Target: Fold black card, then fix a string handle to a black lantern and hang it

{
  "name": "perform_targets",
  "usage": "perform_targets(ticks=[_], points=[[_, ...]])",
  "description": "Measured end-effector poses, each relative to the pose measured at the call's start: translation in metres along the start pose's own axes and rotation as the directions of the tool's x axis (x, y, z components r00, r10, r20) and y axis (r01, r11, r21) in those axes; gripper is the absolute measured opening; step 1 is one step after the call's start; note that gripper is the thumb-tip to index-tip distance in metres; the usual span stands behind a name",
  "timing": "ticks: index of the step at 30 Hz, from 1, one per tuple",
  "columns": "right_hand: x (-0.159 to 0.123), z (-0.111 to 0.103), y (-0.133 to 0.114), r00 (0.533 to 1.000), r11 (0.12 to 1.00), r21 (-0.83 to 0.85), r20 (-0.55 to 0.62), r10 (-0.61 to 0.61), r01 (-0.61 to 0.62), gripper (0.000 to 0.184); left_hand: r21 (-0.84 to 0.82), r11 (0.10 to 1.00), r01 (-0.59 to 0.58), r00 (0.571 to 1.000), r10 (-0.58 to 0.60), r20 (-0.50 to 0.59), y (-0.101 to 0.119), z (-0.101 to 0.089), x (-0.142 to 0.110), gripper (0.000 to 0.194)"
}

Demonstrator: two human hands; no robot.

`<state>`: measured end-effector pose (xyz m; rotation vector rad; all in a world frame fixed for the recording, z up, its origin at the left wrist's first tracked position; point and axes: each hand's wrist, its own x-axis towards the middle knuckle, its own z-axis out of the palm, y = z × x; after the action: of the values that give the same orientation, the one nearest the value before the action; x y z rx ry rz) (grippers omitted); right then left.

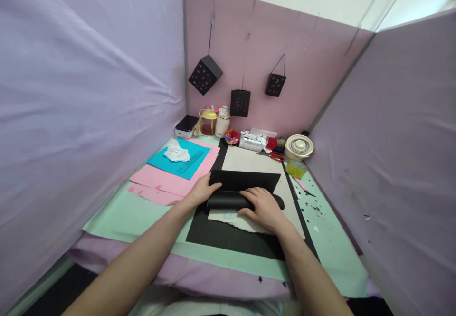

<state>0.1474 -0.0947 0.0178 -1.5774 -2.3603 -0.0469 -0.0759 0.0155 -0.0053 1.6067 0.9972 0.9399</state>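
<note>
A sheet of black paper (245, 181) lies partly rolled over a cream board in front of me. Its near side curls into a tube, while its far part is raised slightly as a flat panel. My left hand (204, 188) grips the left edge, thumb on top and the other fingers mostly hidden. Over the rolled part, my right hand (262, 205) has its fingers curved on top and its thumb on the near side. The cream board (245, 159) has a torn near edge and rests on a larger black sheet (228, 235).
Left are pink sheets (153, 183), a blue sheet (192, 161) and crumpled tissue (177, 151). Red-handled scissors (276, 156), pens (253, 138), a jar (208, 122) and a lidded bowl (299, 147) stand behind. Paper scraps (315, 207) lie right. Black boxes (205, 74) hang at the back.
</note>
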Motion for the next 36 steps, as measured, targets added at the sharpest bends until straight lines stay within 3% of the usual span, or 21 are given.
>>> perform_targets(ticks=[4,9,12,18,21,22,24,26,27,28,30,31,32,34,36], points=[[0.000,0.003,0.001,0.999,1.000,0.015,-0.046,0.007,-0.006,0.041,-0.199,0.971,0.133,0.989,-0.118,0.084,0.003,-0.003,0.000,0.045],[0.000,0.006,0.003,0.998,1.000,0.004,-0.056,0.001,-0.001,0.038,-0.295,0.924,0.244,0.962,-0.193,0.192,0.007,-0.007,-0.002,0.049],[-0.001,0.009,0.006,0.998,1.000,0.002,-0.061,0.006,-0.006,0.038,-0.268,0.943,0.196,0.969,-0.144,0.199,0.010,-0.009,-0.004,0.042],[-0.002,0.011,0.009,0.999,0.999,-0.002,-0.031,0.036,-0.036,0.042,-0.020,1.000,-0.008,0.986,0.011,0.164,0.013,-0.002,0.002,0.017],[-0.004,0.010,0.009,0.997,0.997,-0.029,-0.022,0.071,-0.072,0.042,0.004,0.997,-0.074,0.982,0.072,0.177,0.015,0.002,0.010,0.028],[-0.004,0.010,0.009,0.997,0.996,-0.032,-0.019,0.080,-0.081,0.042,0.001,0.997,-0.081,0.986,0.080,0.145,0.016,0.002,0.011,0.040],[-0.005,0.010,0.009,0.996,0.995,-0.033,-0.015,0.091,-0.091,0.042,0.008,0.996,-0.089,0.995,0.089,-0.042,0.021,0.002,0.008,0.065],[-0.005,0.010,0.009,0.995,0.995,-0.031,-0.011,0.096,-0.097,0.042,0.065,0.989,-0.135,0.944,0.148,-0.295,0.029,0.003,-0.003,0.070],[-0.005,0.011,0.009,0.995,0.995,-0.030,-0.010,0.097,-0.097,0.042,0.124,0.975,-0.186,0.905,0.219,-0.365,0.034,0.005,-0.011,0.064],[-0.005,0.011,0.009,0.995,0.995,-0.029,-0.009,0.097,-0.098,0.043,0.200,0.947,-0.251,0.883,0.309,-0.354,0.039,0.010,-0.020,0.057],[-0.005,0.012,0.010,0.995,0.995,-0.025,-0.014,0.098,-0.098,0.043,0.357,0.847,-0.393,0.897,0.439,-0.055,0.045,0.026,-0.037,0.045],[-0.005,0.013,0.011,0.995,0.995,-0.021,-0.017,0.097,-0.097,0.043,0.437,0.781,-0.447,0.889,0.443,0.117,0.046,0.036,-0.044,0.047],[-0.004,0.014,0.012,0.995,0.995,-0.014,-0.021,0.094,-0.095,0.044,0.519,0.716,-0.467,0.882,0.420,0.215,0.046,0.047,-0.048,0.056],[-0.005,0.017,0.014,0.996,0.996,0.003,-0.024,0.086,-0.086,0.047,0.674,0.595,-0.437,0.899,0.321,0.299,0.040,0.068,-0.050,0.072],[-0.006,0.019,0.016,0.997,0.997,0.020,-0.017,0.073,-0.073,0.048,0.769,0.519,-0.374,0.927,0.222,0.302,0.031,0.083,-0.048,0.080]])
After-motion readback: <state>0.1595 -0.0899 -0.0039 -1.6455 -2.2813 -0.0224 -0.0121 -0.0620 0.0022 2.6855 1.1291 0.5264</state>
